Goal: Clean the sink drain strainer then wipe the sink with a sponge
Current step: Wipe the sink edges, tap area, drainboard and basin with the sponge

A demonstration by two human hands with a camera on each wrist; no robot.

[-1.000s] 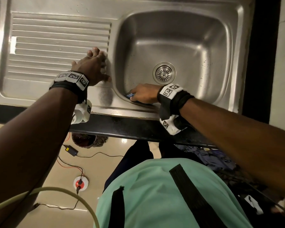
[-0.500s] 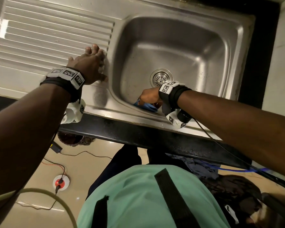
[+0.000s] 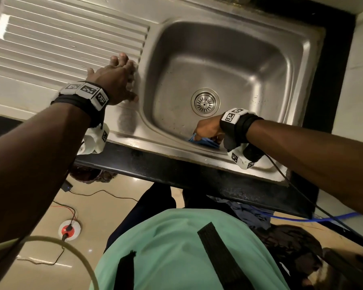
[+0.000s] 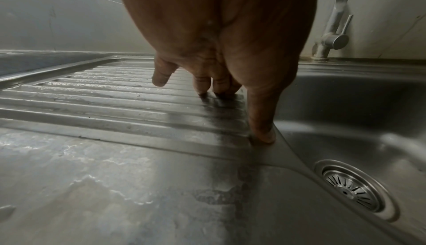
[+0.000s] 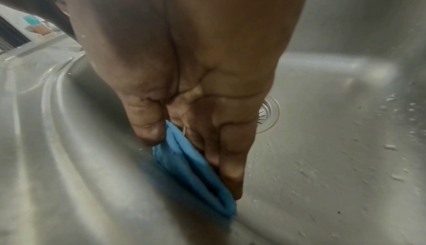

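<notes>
- On the floor nearest the person a red-and-white socket (image 3: 70, 228) takes a plug, with thin wires trailing off it, and a pale hose (image 3: 50, 239) curves past on the left.
- A black surface (image 3: 176, 174) carries the steel sink (image 3: 314, 80); its front edge lies just beyond the person's green shirt (image 3: 176, 248).
- The right hand (image 3: 209, 128) reaches into the basin at its near wall. Its fingers (image 5: 230, 167) and thumb pinch a folded blue sponge (image 5: 196, 165) and press it where the near wall curves into the basin floor. The material looks thin and creased, so it may be a sponge cloth; the blur leaves this unsure.
- The drain strainer (image 3: 205, 102) sits seated in the drain hole in the basin floor, just beyond the right hand and not touched by it. In the right wrist view only its rim shows past the knuckles.
- Water droplets speckle the right side of the basin floor.
- The left hand (image 3: 115, 80) rests on the ribbed drainboard (image 3: 61, 45) left of the basin, fingers (image 4: 202, 83) fairly straight and spread, tips touching the ribs; it holds nothing. Its thumb (image 4: 262, 125) presses the ridge between drainboard and basin.
- At the far edge a steel faucet (image 4: 334, 28) stands behind the basin, before a grey wall.
</notes>
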